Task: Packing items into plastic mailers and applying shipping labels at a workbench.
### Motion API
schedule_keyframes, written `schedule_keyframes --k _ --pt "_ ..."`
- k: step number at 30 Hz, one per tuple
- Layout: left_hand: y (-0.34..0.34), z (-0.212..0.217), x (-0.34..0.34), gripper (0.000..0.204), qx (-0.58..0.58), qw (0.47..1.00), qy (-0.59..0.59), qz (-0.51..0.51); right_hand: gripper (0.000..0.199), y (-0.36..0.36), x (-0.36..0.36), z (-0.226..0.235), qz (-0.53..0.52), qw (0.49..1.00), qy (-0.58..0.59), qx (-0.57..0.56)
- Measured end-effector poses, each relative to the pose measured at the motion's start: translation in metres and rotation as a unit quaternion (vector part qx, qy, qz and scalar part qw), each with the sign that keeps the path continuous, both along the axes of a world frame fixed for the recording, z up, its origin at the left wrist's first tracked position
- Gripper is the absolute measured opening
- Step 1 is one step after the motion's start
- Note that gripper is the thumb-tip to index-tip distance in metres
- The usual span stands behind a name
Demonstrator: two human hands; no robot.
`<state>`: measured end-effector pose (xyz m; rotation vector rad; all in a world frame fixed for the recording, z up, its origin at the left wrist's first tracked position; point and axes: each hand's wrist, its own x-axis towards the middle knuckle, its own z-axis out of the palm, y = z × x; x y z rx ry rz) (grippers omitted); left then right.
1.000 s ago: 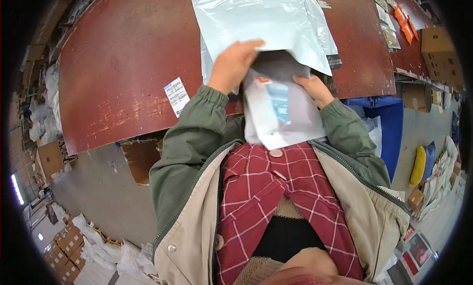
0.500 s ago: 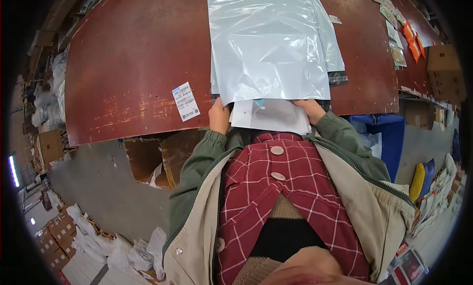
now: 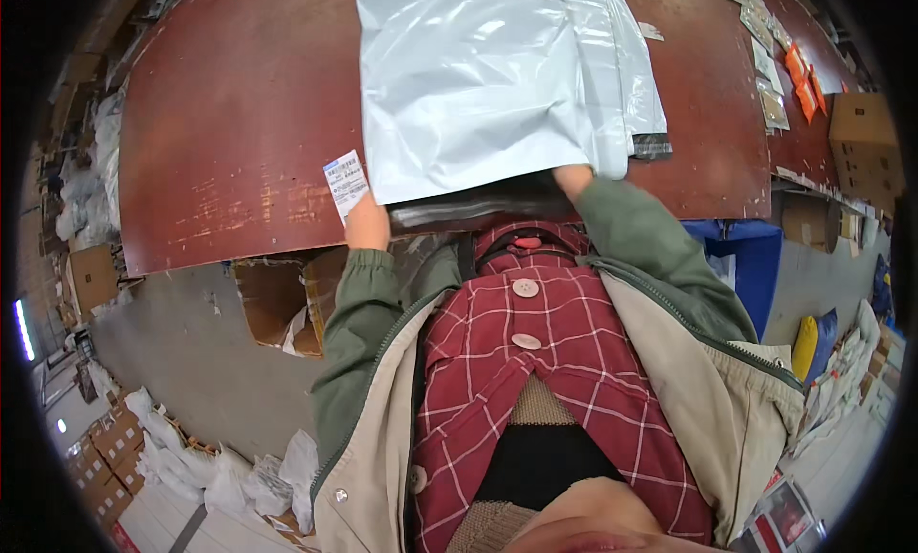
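Observation:
A large pale grey plastic mailer bag [image 3: 488, 84] lies on the dark red table [image 3: 239, 122], its open end toward me. My left hand [image 3: 367, 224] grips the bag's near left corner at the table edge. My right hand [image 3: 572, 180] holds the near right corner, mostly tucked under the bag's edge. A dark flap [image 3: 478, 209] of the bag runs between the two hands. A small white printed label [image 3: 345, 182] lies on the table just beside my left hand. More grey bags [image 3: 639, 84] lie under the top one.
Small packets and orange items [image 3: 784, 65] lie along the table's far right. A cardboard box [image 3: 865, 142] stands at the right edge, a blue bin [image 3: 751, 261] below it. An open carton [image 3: 282, 304] sits under the table at left; white bags [image 3: 220, 467] lie on the floor.
The white packet that I held against the bag's mouth has gone out of sight inside the bag. Both hands have dropped to the bag's near corners and the bag lies flatter on the table.

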<state>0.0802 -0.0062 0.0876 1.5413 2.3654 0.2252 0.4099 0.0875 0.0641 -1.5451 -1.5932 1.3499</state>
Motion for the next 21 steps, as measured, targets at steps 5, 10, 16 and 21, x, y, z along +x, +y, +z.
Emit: schedule_keyframes --k 5,10,16,21 --pt "0.025 0.043 0.028 0.085 0.090 0.981 0.035 -0.167 0.034 -0.075 0.054 0.025 0.075 0.995 -0.048 -0.043" --pt "0.105 0.027 0.105 0.057 0.194 0.917 -0.151 -0.315 0.066 -0.070 0.073 0.017 -0.097 0.959 -0.204 0.170" --pt "0.116 -0.007 0.193 0.032 0.105 0.838 -0.309 -0.437 0.030 -0.086 0.085 -0.004 -0.076 0.989 -0.084 -0.093" --pt "0.072 -0.001 0.228 0.015 -0.054 0.801 -0.360 -0.476 0.020 -0.102 0.074 0.021 -0.103 0.990 -0.085 -0.045"
